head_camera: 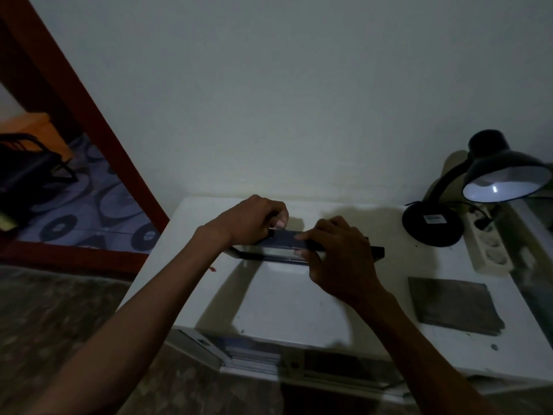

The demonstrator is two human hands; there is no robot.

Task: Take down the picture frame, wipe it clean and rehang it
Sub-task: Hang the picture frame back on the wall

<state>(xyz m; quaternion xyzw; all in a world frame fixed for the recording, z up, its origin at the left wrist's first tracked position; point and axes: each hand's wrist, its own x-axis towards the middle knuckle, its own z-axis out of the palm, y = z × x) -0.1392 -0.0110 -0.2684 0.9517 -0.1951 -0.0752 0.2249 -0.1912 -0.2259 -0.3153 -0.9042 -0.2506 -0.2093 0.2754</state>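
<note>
A dark-edged picture frame (pixel 281 248) is held low over the white table (pixel 299 310), seen almost edge-on with its glass catching light. My left hand (pixel 251 220) grips its upper left edge, thumb on the near side. My right hand (pixel 338 259) holds its right part, fingers laid along the top edge. A folded grey cloth (pixel 452 305) lies flat on the table to the right, apart from both hands.
A black desk lamp (pixel 490 178) shines at the back right, beside a white power strip (pixel 487 244). Books sit on a shelf (pixel 254 354) under the tabletop. The bare wall (pixel 284 85) rises behind. A red-brown doorframe (pixel 89 121) stands left.
</note>
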